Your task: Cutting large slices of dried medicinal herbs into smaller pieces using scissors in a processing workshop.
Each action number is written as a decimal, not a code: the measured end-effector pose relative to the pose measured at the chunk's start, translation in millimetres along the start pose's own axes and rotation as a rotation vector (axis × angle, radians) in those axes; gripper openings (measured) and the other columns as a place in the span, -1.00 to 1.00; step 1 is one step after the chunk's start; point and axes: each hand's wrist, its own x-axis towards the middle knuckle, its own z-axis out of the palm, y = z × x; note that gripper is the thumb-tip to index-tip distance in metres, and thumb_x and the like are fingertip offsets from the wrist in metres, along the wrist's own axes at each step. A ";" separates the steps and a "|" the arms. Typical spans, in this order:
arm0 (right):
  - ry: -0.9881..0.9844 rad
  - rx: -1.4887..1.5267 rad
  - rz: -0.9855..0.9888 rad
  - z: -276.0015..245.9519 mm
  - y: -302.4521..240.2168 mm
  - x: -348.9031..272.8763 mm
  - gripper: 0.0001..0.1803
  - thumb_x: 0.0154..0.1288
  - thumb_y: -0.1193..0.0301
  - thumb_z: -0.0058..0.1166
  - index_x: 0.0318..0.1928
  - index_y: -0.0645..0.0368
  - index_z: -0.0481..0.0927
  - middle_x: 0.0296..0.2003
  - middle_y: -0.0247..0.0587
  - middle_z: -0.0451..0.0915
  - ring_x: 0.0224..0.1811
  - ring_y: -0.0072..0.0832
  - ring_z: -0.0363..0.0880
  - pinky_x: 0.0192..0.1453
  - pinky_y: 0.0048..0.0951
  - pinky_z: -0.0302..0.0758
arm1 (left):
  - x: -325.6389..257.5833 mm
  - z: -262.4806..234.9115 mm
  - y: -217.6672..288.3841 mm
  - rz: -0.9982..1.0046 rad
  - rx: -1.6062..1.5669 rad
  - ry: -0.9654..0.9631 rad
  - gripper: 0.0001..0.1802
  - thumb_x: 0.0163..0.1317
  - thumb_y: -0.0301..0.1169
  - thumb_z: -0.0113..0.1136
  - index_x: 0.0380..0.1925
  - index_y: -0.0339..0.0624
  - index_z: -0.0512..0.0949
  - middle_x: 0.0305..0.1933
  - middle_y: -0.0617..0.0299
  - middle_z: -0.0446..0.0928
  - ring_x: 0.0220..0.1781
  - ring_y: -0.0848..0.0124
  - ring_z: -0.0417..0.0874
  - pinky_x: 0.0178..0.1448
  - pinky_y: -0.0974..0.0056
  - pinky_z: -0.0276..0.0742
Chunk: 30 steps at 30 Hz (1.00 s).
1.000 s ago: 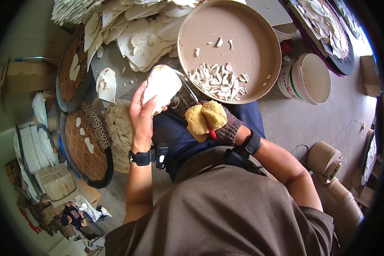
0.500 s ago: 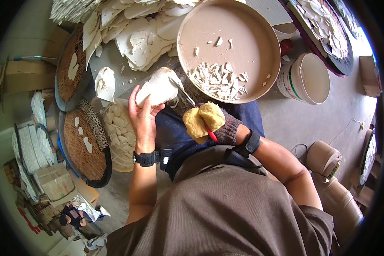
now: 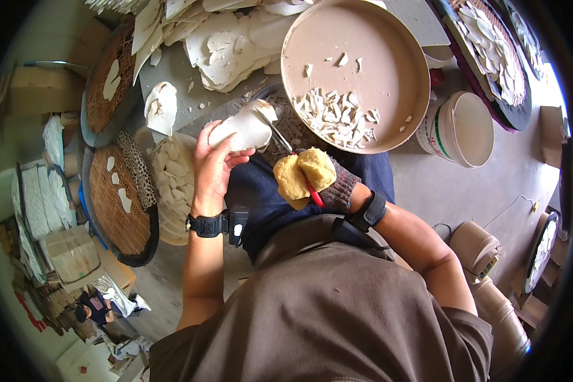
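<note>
My left hand (image 3: 211,159) is closed on a flat, off-white, brittle-looking piece (image 3: 243,129), thumb on top, fingers along its left side. My right hand (image 3: 345,184) wears a dark knitted glove and is closed on a pair of scissors (image 3: 280,137) with metal blades and a red handle. Thick yellow foam padding (image 3: 304,174) covers the grip and hides most of the fingers. The blades meet the right edge of the off-white piece, where a narrow strip (image 3: 265,110) stands away from it.
Beyond my knees a round tan tray (image 3: 363,25) holds many small off-white scraps. Left of it lies a heap of larger flat pieces (image 3: 235,48). A basket of pieces (image 3: 173,172) and woven trays (image 3: 118,210) stand at left, a white bucket (image 3: 471,130) at right.
The off-white piece has tilted in my left hand, and a strip at its upper right edge now bends away by the scissor blades. The whole view has shifted slightly.
</note>
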 end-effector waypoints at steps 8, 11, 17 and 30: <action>0.019 0.873 0.174 5.3 -15.6 4.8 -0.78 0.25 0.43 0.02 -0.13 0.27 0.49 -0.19 -0.22 0.56 -0.14 -0.52 0.54 0.00 -0.51 0.46 | -2.4 -3.0 2.8 -0.055 0.077 -0.055 -0.52 0.14 -0.49 0.08 0.05 -0.22 0.16 -0.16 -0.02 0.49 -0.42 0.20 0.65 -0.46 0.39 0.61; 0.051 0.651 0.152 7.8 -12.8 2.8 -0.78 0.25 0.43 0.02 -0.12 0.26 0.49 -0.18 -0.23 0.56 -0.13 -0.53 0.53 0.01 -0.51 0.46 | -2.8 -3.5 1.9 -0.054 0.076 -0.047 -0.52 0.14 -0.49 0.08 0.05 -0.20 0.16 -0.16 -0.02 0.49 -0.43 0.21 0.65 -0.47 0.39 0.61; 0.051 0.347 0.043 5.6 -1.5 0.4 -0.76 0.25 0.44 0.00 -0.09 0.26 0.47 -0.14 -0.22 0.54 -0.10 -0.54 0.52 0.04 -0.52 0.44 | -1.9 1.6 6.7 -0.008 0.127 -0.054 -0.52 0.14 -0.48 0.09 0.05 -0.19 0.17 -0.15 0.01 0.49 -0.45 0.24 0.65 -0.46 0.41 0.60; 0.036 0.347 0.092 5.6 3.7 6.3 -0.69 0.32 0.32 -0.10 -0.14 0.36 0.49 -0.22 -0.16 0.58 -0.16 -0.51 0.55 -0.06 -0.50 0.49 | 9.2 21.1 -29.8 0.433 0.001 0.147 -0.37 0.17 -0.53 0.08 0.22 -0.18 0.06 0.04 -0.02 0.42 0.01 0.35 0.48 0.09 0.28 0.41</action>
